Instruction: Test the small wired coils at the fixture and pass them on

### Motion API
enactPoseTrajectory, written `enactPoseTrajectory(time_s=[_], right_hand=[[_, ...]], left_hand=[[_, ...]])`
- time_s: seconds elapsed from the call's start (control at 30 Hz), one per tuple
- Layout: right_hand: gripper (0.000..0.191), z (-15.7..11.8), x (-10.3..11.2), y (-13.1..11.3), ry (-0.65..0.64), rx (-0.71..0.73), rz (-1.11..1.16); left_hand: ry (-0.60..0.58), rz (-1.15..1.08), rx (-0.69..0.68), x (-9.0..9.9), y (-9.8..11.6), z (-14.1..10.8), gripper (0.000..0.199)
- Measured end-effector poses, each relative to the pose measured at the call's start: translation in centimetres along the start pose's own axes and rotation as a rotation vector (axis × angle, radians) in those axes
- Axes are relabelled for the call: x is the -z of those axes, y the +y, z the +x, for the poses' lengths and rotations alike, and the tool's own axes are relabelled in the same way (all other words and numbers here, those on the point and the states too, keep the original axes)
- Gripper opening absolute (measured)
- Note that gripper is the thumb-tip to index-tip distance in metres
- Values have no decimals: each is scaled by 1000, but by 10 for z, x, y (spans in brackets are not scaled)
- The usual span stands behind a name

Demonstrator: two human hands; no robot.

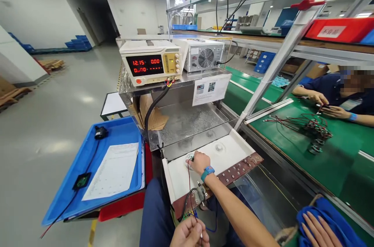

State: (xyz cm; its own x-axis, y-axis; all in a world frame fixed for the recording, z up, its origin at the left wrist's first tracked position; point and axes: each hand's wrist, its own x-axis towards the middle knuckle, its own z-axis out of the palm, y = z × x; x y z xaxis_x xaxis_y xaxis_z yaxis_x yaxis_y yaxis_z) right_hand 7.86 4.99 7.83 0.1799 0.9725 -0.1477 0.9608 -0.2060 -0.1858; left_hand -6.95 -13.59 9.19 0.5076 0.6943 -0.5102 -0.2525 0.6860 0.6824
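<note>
So our right hand [200, 162] is down in the white tray [177, 179], fingers curled and gripping a small round part [190, 156] near the tray's left side. Thin dark red wires [189, 180] run from it back toward us, and our left hand [189, 233] has the far end pinched between thumb and fingers, a white tip poking out. Between the hands there's a metal block [200, 194] on the brown strip [238, 170] along the tray's front edge. Up above, the power supply [150, 64] reads 12.15 and 0.00. Off to our left, a blue tray [109, 132] holds a printed sheet [113, 169] and a black round part [101, 133] on a cable. Over on the right, a co-worker handles something small at the green surface [280, 143], near a pile of wired parts [317, 132].
</note>
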Motion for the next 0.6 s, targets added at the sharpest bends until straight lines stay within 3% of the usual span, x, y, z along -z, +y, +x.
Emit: enactPoseTrajectory(time_s=[0.13, 0.3, 0.47, 0.6], right_hand=[[56, 2, 0, -6, -35, -79, 7], [59, 6, -2, 1, -89, -48, 16], [56, 8, -8, 26, -146, 194, 54], [39, 17, -6, 31, -210, 322, 61]], left_hand=[[34, 4, -74, -9, 10, 6, 52], [91, -25, -139, -14, 21, 14, 53], [170, 11, -204, -15, 45, 18, 51], [234, 81, -235, -18, 70, 30, 45]])
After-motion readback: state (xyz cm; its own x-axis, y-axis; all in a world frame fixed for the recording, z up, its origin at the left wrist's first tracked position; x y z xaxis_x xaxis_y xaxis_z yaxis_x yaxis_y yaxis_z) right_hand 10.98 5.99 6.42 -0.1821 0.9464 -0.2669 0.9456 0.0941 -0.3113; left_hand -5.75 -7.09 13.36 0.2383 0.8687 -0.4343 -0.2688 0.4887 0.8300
